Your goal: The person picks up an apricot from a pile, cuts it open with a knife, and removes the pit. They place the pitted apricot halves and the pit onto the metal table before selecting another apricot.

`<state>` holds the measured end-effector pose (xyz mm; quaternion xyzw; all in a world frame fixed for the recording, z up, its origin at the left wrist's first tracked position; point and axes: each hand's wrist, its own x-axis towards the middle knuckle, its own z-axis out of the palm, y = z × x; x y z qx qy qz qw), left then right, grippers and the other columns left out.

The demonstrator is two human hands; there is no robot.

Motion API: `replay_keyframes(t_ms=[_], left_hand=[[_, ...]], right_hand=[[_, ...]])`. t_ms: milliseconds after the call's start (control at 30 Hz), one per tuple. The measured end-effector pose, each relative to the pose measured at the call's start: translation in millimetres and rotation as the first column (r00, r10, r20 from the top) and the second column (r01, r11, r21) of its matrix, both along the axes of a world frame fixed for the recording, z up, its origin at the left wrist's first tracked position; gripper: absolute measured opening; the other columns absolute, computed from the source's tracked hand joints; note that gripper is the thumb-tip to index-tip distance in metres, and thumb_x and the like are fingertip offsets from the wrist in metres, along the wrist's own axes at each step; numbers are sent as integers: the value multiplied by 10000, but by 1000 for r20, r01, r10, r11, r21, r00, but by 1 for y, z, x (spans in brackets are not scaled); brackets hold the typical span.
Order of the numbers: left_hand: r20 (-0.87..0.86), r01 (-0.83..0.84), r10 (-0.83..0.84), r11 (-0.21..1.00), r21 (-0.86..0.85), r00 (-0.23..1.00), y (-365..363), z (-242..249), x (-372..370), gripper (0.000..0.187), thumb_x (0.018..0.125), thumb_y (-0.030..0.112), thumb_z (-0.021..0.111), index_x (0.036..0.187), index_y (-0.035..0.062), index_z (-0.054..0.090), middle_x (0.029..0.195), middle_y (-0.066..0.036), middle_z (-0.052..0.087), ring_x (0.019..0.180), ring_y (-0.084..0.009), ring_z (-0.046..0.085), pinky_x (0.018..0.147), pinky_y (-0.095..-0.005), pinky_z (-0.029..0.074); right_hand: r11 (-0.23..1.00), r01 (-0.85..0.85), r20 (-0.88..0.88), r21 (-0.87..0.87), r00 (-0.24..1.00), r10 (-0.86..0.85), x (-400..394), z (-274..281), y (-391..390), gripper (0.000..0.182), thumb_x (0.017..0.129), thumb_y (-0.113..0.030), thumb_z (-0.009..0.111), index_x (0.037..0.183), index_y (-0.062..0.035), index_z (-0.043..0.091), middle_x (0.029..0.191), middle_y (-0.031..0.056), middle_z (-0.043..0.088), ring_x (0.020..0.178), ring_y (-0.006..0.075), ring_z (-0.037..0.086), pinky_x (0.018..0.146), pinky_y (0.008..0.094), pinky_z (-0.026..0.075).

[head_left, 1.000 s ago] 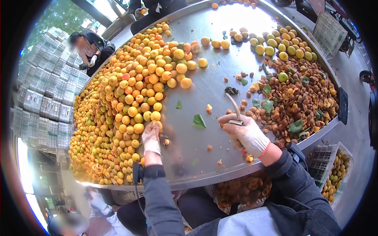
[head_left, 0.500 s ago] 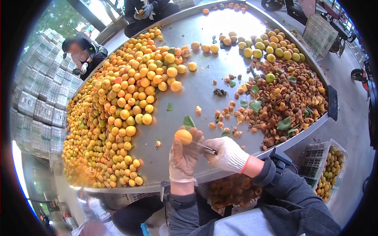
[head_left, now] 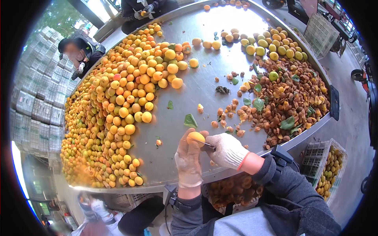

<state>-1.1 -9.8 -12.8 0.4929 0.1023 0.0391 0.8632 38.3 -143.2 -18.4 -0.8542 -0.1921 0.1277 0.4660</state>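
Note:
My left hand (head_left: 189,157), in a thin pale glove, holds a yellow-orange apricot (head_left: 195,137) between thumb and fingers over the near part of the metal table (head_left: 173,149). My right hand (head_left: 228,151), in a white knitted glove, grips a thin metal tool (head_left: 209,145) whose tip meets the fruit's right side. A green leaf (head_left: 190,120) lies just beyond my hands. Whole apricots (head_left: 130,98) are heaped on the left of the table. To the right is a pile of brown pits and scraps (head_left: 291,98), with yellow-green fruit (head_left: 275,47) behind it.
A crate of fruit (head_left: 315,165) stands on the floor at the right, and brown pieces (head_left: 236,188) sit in a container below the near table edge. One person (head_left: 80,55) is at the far left; another person's gloved hand (head_left: 148,8) shows at the top.
My left hand has moved slightly right with the apricot and turned. The tool now touches the fruit, and my right hand is closer to it.

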Motion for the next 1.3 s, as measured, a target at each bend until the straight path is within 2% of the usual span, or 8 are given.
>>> replay_keyframes(t_ms=[133,367,533,667,733,867,1167,1300], left_hand=[[57,-123,109,901,417,992,-10,1,-1,546,820,194,748,1263,-19,509,1120,-164,640,1044,-201,600,946,-313,471],[43,35,-37,998,46,998,-4,3,1,558,818,216,756,1261,-19,511,1098,-135,643,1019,-177,600,928,-289,476],[72,-24,-43,676,736,996,-3,7,1,584,794,269,774,1235,-34,541,1054,-142,665,953,-212,635,831,-284,503],[128,-43,-81,658,752,988,-4,10,5,576,785,276,783,1215,-35,560,1084,-123,660,972,-204,627,862,-290,490],[172,-25,4,992,123,985,-9,9,7,557,788,295,781,1188,-36,579,1106,-107,653,996,-197,618,889,-294,472],[24,110,-111,993,53,994,1,2,6,558,774,192,793,1233,-17,554,1184,-137,616,1097,-191,569,1009,-320,409],[33,19,-84,556,831,996,0,4,4,525,803,309,763,1200,12,588,1091,-120,652,959,-140,596,748,-264,516],[81,0,-18,975,222,997,0,-6,6,527,795,226,775,1228,13,564,1100,-115,642,1012,-168,592,828,-275,504]], right_hand=[[999,9,-80,37,997,-6,2,5,-1,140,824,-159,591,918,-105,680,751,195,633,707,394,617,632,435,490],[999,14,-32,40,999,-13,-5,8,-5,157,825,-151,586,936,-100,684,775,193,643,717,387,621,643,414,494],[993,-112,-227,28,967,115,5,10,-16,160,825,-145,594,937,-80,688,748,173,644,664,333,629,632,387,492],[982,-122,-197,145,969,149,5,6,-15,159,824,-124,595,942,-81,691,725,161,642,629,314,623,623,379,491],[991,-30,-153,132,987,50,1,11,-10,153,818,-106,595,939,-87,688,727,160,642,633,318,628,615,387,492],[990,-10,71,142,997,0,-2,-8,-6,149,810,-110,601,933,-91,683,726,162,640,650,333,628,608,397,492],[987,-156,-120,41,980,159,6,-6,-13,153,807,-101,590,933,-88,675,775,176,647,707,372,617,623,407,488],[993,-56,-17,100,998,58,1,0,-4,171,805,-91,588,955,-85,671,775,184,642,707,373,617,634,406,486]])
